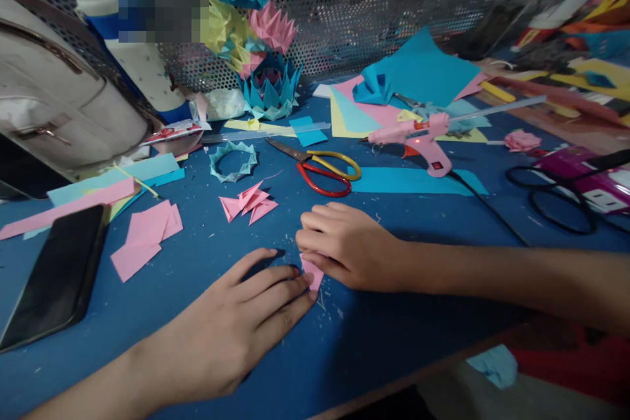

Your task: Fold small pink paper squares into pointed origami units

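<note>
A small piece of pink paper (pixel 313 273) lies on the blue table between my two hands. My right hand (pixel 352 246) is closed over its upper end, fingers curled and thumb pressing on it. Stretched out nearly flat, my left hand (pixel 256 315) touches the paper's left and lower edges with its fingertips. Part of the paper is hidden under the fingers. Just beyond the hands sit several folded pink paper points (pixel 249 201) and scissors (pixel 315 167) with one red and one yellow handle. A light-blue ring of folded paper (pixel 233 162) lies behind the pink points.
Pink paper squares (pixel 147 230) and a phone (pixel 59 269) lie at left, near a white bag (pixel 63 92). A pink glue gun (pixel 418 138), its light lit, rests on a blue strip (pixel 418 181); its cord runs right toward a purple socket block (pixel 585 177). Paper flowers (pixel 270 88) stand behind.
</note>
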Tool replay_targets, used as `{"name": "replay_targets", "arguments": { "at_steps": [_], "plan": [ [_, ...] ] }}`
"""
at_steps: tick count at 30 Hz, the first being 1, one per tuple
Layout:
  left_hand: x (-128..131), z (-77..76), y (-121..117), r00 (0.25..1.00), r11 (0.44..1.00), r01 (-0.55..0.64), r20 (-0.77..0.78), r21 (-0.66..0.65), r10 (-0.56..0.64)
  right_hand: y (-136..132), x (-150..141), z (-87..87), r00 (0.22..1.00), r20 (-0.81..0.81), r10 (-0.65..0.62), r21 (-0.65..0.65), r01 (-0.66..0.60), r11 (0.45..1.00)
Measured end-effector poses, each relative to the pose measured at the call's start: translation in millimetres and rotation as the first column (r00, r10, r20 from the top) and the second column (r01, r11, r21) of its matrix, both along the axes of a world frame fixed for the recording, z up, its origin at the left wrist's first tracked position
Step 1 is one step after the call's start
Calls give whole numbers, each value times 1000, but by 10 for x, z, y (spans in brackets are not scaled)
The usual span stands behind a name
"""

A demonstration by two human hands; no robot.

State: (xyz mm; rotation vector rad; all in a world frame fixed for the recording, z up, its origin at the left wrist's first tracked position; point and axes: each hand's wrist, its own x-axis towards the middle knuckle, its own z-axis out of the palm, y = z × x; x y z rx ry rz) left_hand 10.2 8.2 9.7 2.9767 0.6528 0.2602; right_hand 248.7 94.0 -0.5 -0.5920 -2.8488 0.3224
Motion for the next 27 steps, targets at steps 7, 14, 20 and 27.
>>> {"name": "replay_targets", "arguments": {
  "at_steps": [7,14,20,27],
  "plan": [
    [3,19,13,1000,1000,-12,15,-11,13,-2,3,-2,1000,-9,-5,21,5,1000],
    [-1,35,1,1000,1000,-15,-7,-24,14,3,-4,-8,1000,-17,-16,-10,16,1000],
    [1,50,-16,999,1000,-29,-25,-3,29,106,158,65,978,-195,76,-65,-90,994],
    [11,54,-6,999,999,-37,-29,-5,36,252,318,123,871,-128,474,173,-451,876]
  ]
}}
